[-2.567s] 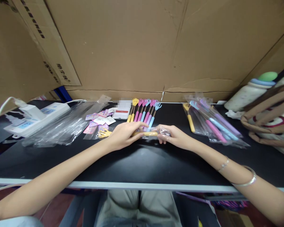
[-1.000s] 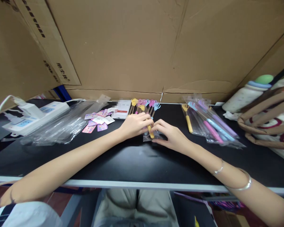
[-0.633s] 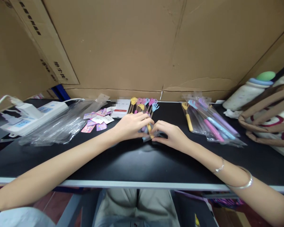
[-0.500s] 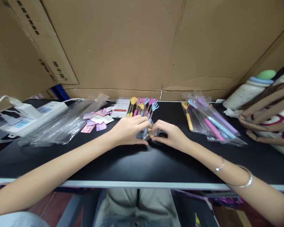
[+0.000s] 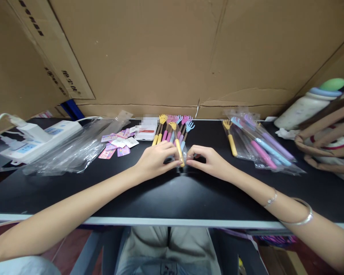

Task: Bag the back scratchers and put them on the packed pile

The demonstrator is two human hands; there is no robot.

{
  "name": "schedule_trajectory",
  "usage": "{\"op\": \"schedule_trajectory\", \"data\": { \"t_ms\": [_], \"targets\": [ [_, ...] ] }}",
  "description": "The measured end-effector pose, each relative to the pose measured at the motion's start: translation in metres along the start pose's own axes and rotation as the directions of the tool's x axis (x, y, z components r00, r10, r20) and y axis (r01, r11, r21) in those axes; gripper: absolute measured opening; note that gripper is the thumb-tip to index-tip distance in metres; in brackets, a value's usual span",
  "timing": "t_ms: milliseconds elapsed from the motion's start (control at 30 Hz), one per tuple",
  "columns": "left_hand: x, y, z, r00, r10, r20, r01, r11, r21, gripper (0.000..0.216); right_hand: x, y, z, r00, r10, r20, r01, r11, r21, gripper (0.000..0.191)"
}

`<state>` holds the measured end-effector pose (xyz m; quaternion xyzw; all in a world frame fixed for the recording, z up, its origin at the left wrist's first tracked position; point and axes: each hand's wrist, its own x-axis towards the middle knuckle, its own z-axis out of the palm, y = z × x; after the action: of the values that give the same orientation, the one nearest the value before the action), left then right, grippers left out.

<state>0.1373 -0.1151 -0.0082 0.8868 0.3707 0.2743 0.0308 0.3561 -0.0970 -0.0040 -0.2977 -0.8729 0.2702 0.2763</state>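
Between my two hands lies a yellow-handled back scratcher [image 5: 178, 147], its claw pointing away from me. A clear plastic bag [image 5: 185, 156] surrounds its handle end. My left hand [image 5: 158, 157] pinches the bag's near left edge with thumb and fingers, right beside the handle. On the other side my right hand [image 5: 208, 159] pinches the bag's right edge, fingers curled. Just beyond the hands, more back scratchers [image 5: 169, 131] in yellow, pink, purple and blue lie in a row, their lower handles partly hidden.
Left are small printed cards [image 5: 117, 143], a phone [image 5: 146, 130], empty clear bags [image 5: 74, 147] and a white power strip [image 5: 43, 139]. Bagged back scratchers [image 5: 263, 147] and a loose yellow one [image 5: 231, 141] lie right, near a bottle [image 5: 306, 107] and a brown-handled bag [image 5: 318, 151]. Cardboard [image 5: 149, 53] stands behind.
The bag's near end was bunched between my fingers; now it lies flatter and the yellow handle shows along its length. My hands have moved slightly apart. The view has shifted a little.
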Motion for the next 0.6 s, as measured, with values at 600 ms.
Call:
{"op": "schedule_trajectory", "data": {
  "t_ms": [600],
  "targets": [
    [0.003, -0.003, 0.007, 0.987, -0.161, -0.020, 0.146, 0.937, -0.317, 0.018, 0.002, 0.012, 0.013, 0.968, 0.237, -0.078, -0.205, 0.935, 0.290, 0.026]
  ]
}}
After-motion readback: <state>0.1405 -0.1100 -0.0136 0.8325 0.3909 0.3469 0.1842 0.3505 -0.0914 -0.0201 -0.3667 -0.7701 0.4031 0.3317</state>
